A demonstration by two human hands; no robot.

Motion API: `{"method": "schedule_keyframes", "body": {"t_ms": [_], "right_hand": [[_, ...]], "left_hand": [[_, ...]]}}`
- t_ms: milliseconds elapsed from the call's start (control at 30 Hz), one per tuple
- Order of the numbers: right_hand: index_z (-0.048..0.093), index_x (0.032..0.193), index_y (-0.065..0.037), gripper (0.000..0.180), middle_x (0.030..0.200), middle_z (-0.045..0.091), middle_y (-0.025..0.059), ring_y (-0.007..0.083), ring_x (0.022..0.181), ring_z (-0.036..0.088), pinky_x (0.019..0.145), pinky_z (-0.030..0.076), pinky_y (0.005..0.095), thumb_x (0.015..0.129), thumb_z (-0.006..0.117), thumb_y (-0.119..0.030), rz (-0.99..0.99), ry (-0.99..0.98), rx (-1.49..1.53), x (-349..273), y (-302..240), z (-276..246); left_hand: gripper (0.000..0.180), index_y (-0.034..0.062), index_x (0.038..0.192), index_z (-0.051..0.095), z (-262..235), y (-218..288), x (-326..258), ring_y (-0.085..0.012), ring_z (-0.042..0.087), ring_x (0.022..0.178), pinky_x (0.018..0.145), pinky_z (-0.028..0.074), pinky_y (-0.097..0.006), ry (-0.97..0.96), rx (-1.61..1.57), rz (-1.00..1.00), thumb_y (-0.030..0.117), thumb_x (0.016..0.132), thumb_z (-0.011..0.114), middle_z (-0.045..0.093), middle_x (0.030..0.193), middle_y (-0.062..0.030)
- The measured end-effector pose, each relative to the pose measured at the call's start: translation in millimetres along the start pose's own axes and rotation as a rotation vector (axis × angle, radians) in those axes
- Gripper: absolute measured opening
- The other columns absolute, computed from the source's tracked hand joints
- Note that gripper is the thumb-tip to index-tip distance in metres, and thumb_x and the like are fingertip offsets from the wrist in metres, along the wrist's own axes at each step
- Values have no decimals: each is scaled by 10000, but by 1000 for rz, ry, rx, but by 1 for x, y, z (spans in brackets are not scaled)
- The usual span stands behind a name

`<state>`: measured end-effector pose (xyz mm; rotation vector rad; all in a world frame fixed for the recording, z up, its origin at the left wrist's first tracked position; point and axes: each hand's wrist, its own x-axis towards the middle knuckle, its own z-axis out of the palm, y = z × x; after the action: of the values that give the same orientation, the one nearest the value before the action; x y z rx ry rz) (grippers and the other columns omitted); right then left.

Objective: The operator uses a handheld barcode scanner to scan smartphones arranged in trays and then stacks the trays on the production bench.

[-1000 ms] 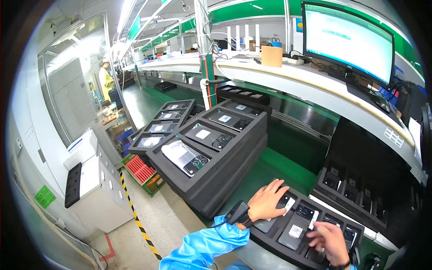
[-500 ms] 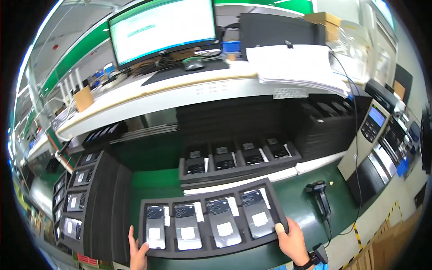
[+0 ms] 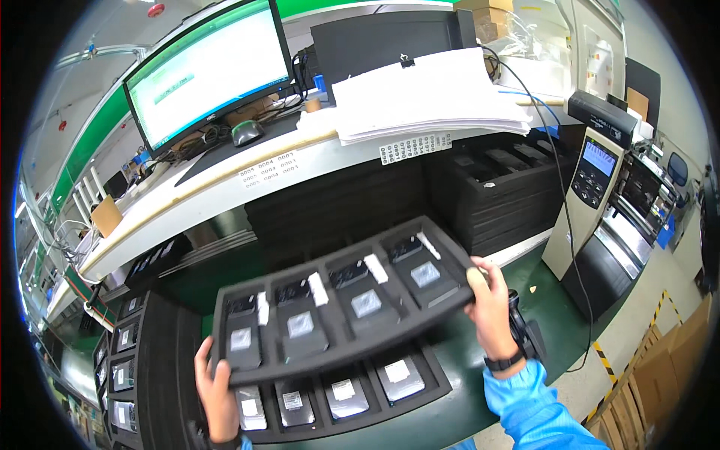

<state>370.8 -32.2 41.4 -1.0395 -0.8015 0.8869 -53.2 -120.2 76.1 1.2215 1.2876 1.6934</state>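
Two hands, well apart, clamped on opposite ends of one raised black foam tray (image 3: pixel 352 346): left hand (image 3: pixel 217 401) at its near left corner, right hand (image 3: pixel 489 307) at its right end. Tray contents, by my count: four dark phones (image 3: pixel 304 342), labelled. Below, between the hands: a second tray (image 3: pixel 431 390), phones inside, on the green desk (image 3: pixel 466 386). Just beside the right hand: one black handheld scanner (image 3: pixel 534 341). Left of the left hand: stacked trays (image 3: pixel 163 360).
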Motion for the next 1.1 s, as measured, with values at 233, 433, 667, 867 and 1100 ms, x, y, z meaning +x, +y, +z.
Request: {"method": "schedule_keyframes", "body": {"t_ms": [233, 433, 667, 867, 1100], "right_hand": [[417, 1406, -89, 597, 944, 592, 27, 80, 709, 532, 591, 450, 253, 919, 729, -236, -121, -10, -270, 106, 76, 7], [242, 1542, -90, 903, 1201, 589, 128, 76, 769, 553, 670, 497, 249, 823, 787, -65, -239, -82, -379, 79, 96, -5], [442, 1446, -90, 758, 1411, 451, 133, 163, 999, 525, 826, 455, 275, 781, 804, -52, -352, -25, -454, 82, 93, 1], [497, 1378, -75, 701, 1329, 536, 208, 361, 1269, 510, 1076, 414, 403, 759, 824, -125, -312, -77, -568, 100, 85, 4], [613, 1138, -59, 516, 1171, 576, 205, 372, 1120, 565, 980, 471, 410, 695, 852, -171, -373, -37, -868, 98, 51, 11]], "left_hand": [[498, 39, 1474, 424, 76, -109, 109, -198, 564, 1164, 1031, 432, -319, 114, 7, 151, 124, 1005, 567, 557, 1351, -142], [579, 18, 1458, 412, 77, -127, 104, -258, 490, 1281, 1136, 321, -350, 178, 151, 107, 140, 938, 635, 482, 1419, -166], [580, 43, 1228, 531, 79, -121, 90, -211, 588, 998, 933, 492, -344, 8, 208, 176, 47, 718, 807, 564, 1139, -91], [525, 24, 1140, 567, 80, -123, 94, -229, 620, 938, 883, 503, -345, 133, 448, 275, 77, 690, 832, 633, 1038, -122], [455, 15, 988, 577, 77, -93, 102, -195, 610, 790, 771, 516, -343, 180, 635, 399, 150, 670, 873, 649, 826, -105]]}}
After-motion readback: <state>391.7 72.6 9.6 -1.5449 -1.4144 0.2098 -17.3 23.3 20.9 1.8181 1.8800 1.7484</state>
